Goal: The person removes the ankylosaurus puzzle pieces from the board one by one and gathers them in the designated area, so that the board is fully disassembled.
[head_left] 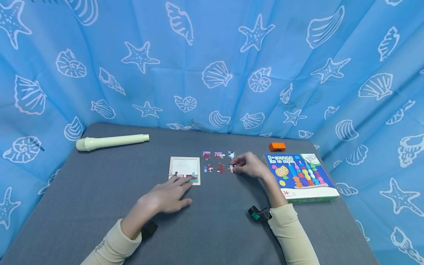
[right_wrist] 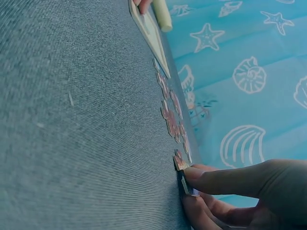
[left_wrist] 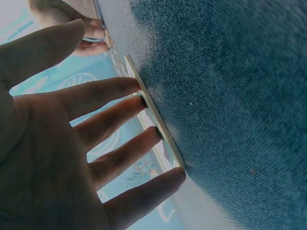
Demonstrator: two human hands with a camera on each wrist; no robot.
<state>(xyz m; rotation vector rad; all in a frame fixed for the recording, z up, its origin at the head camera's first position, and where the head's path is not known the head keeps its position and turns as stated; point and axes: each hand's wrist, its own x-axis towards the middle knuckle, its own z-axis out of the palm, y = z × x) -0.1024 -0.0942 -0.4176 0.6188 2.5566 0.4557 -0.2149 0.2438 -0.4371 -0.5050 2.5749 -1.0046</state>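
Note:
My left hand (head_left: 167, 197) lies with straight, spread fingers on the near edge of a wooden puzzle tray (head_left: 170, 165). In the left wrist view its fingertips (left_wrist: 152, 133) touch the tray's rim. Puzzle pieces along the tray's near side are partly covered by those fingers. To the right, my right hand (head_left: 250, 165) pinches a jigsaw piece (right_wrist: 188, 188) between thumb and fingers, low at the cloth. Another piece (right_wrist: 179, 160) lies right beside the thumb. Several loose pieces, among them a reddish one (head_left: 220, 168), are set out in two rows between tray and right hand.
A pale green toy microphone (head_left: 112, 142) lies at the back left. Right of the right hand is a boxed bead set (head_left: 301, 176), with an orange block (head_left: 276, 147) behind it. Grey cloth (head_left: 212, 221) covers the table; a blue shell-patterned curtain (head_left: 212, 55) hangs behind.

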